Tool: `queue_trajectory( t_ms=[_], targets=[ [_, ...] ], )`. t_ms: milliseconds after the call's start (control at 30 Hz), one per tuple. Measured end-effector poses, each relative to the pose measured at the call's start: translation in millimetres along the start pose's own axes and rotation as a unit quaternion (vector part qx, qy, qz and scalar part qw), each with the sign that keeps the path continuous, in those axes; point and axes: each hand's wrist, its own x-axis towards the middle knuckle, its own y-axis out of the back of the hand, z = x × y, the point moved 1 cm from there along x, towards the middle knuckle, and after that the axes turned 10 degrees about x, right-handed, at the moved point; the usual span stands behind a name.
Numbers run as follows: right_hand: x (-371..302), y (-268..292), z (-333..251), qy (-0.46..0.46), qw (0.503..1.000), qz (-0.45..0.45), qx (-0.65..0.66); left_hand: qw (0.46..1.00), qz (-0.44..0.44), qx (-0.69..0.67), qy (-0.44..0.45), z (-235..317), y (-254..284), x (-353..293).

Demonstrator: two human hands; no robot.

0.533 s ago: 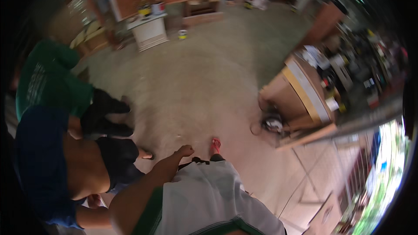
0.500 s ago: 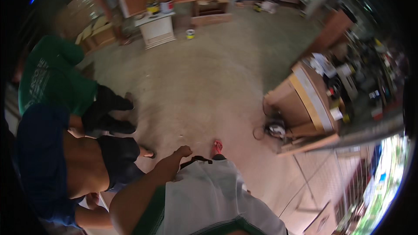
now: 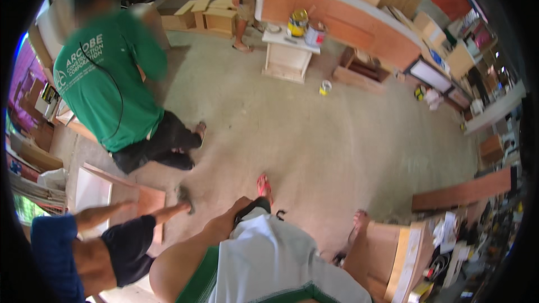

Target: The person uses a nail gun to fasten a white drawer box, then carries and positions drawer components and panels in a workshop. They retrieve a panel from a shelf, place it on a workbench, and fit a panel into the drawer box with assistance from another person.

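Note:
My left hand (image 3: 242, 205) hangs in front of me beside my dark shorts (image 3: 250, 210). Its fingers look curled in, and no object shows in them. On the right, my right hand (image 3: 360, 219) is held low, near a brown wooden cabinet (image 3: 383, 249). Its fingers are small in the picture and look folded, with nothing visible in them. My white and green shirt (image 3: 269, 258) fills the lower middle. Ahead of it, my foot in a red slipper (image 3: 264, 186) is on the concrete floor.
A person in a green shirt (image 3: 106, 78) stands at left; another in blue (image 3: 56, 247) bends by a wooden panel (image 3: 150, 205). Ahead, paint cans (image 3: 297, 22) top a small white cabinet (image 3: 286, 62), with another can (image 3: 325, 87) on the floor. Clutter (image 3: 449, 252) lies at right.
The view has turned left, so the cabinets and the cans stand farther right. My right arm has come into view. The person in blue now reaches toward the panel.

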Motion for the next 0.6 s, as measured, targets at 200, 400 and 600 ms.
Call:
queue_trajectory(
  t_ms=[200, 400, 600],
  targets=[
    [62.0, -220.9, 61.1, -0.058, 0.943, -0.052, -0.323, 0.987, 0.158, -0.022, -0.036, 0.3, 184.4, 86.0],
    [97.3, -341.5, 79.0, -0.093, 0.808, -0.17, -0.556, 0.939, 0.24, -0.247, 0.002, -13.0, 337.6, 161.4],
    [215.0, -437.7, 14.8, -0.237, 0.859, -0.064, -0.45, 0.987, 0.15, 0.054, -0.001, -70.4, 396.1, 249.0]
  ],
)
